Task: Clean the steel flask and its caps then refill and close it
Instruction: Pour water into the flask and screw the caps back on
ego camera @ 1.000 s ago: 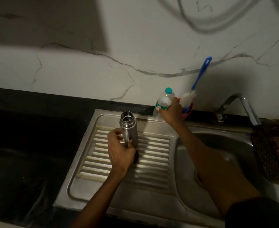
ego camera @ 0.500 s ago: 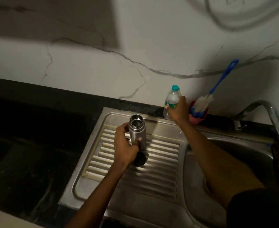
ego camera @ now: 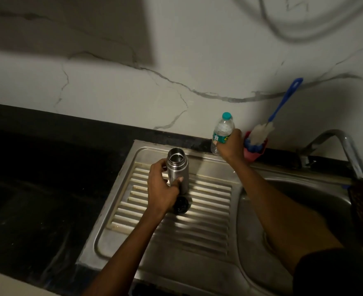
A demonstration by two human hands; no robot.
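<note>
Flask (ego camera: 178, 169): I am steadying the steel flask upright on the ribbed drainboard (ego camera: 208, 195), long axis vertical, mouth uncapped and facing up.
Left hand (ego camera: 162, 189): I am wrapping its fingers and thumb round the flask's lower body.
Right hand (ego camera: 230, 146): I am gripping the plastic water bottle (ego camera: 222, 131) round its label, up by the back edge of the sink unit.
Key relation: the bottle is lying behind and to the right of the flask mouth, near but apart; its long axis is close to upright, slightly tilted, teal cap on.
Nearer hand: the left is on the flask already; the right is carrying the water source.
Flask contents: dark inside, level not readable.
Bottle contents: looks partly filled, I judge.
Black cap (ego camera: 181, 207): lying on the drainboard just in front of the flask.
Pink cup (ego camera: 254, 151): holding the blue-handled bottle brush (ego camera: 261, 133), just beside the right hand.
Step, as I judge: refilling, pour not yet begun.
</note>
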